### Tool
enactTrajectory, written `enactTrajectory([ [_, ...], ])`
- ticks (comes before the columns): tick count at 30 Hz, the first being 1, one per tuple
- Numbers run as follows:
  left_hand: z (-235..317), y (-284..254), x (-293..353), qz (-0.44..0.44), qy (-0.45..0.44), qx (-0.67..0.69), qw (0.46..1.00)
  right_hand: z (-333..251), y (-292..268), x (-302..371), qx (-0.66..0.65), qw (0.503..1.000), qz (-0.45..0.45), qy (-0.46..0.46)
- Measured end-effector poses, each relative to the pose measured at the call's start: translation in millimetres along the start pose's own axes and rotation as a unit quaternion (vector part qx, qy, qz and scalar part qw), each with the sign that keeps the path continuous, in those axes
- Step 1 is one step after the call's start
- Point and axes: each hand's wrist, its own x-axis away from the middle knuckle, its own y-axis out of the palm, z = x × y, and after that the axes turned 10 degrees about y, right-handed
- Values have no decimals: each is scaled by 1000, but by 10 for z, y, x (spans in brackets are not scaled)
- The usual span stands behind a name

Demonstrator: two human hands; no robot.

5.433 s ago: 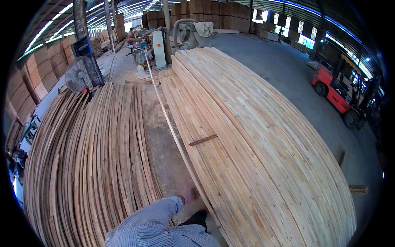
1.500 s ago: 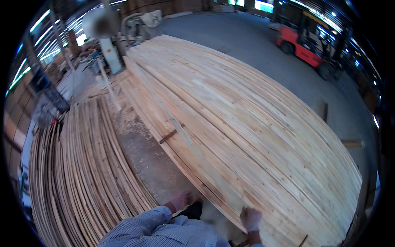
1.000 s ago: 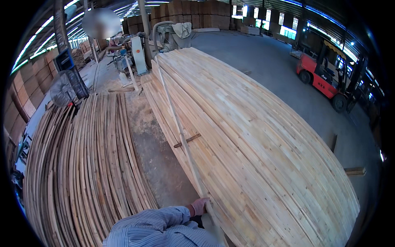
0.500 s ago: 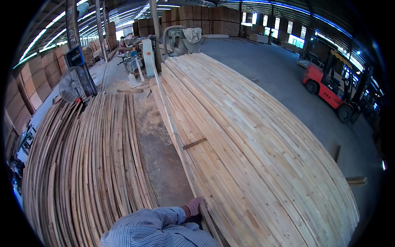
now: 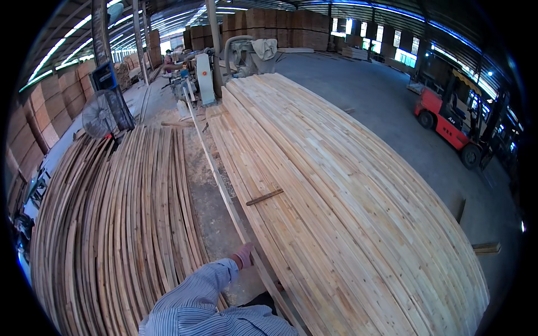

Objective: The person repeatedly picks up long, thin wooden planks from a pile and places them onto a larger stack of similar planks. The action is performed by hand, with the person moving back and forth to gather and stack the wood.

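Here, my left hand (image 5: 244,256) has its grip closed on the long wooden strip (image 5: 225,193), whose axis runs from near right to far left, beside the pale board stack (image 5: 347,201); my right hand is out of view.

The room is a very big shed with a wide grey floor (image 5: 353,84), a dark roof (image 5: 448,18), and bright windows (image 5: 406,57) glowing on the far right. Tall brown stacks (image 5: 274,28) stand at the back, and more brown piles (image 5: 47,112) line the left side. A round fan (image 5: 100,114) stands by a dark post (image 5: 102,36) on the left, and a red forklift (image 5: 448,123) sits on the right.
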Motion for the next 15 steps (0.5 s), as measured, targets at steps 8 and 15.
enactTrajectory([
  [8, 70, 77, 183, -105, -24, 39, 993, -336, 53, -162, -12, 1000, -8, -27],
  [15, -1526, -199, 998, -414, -410, 85, 808, -1604, 272, -753, -24, 995, -3, -92],
])
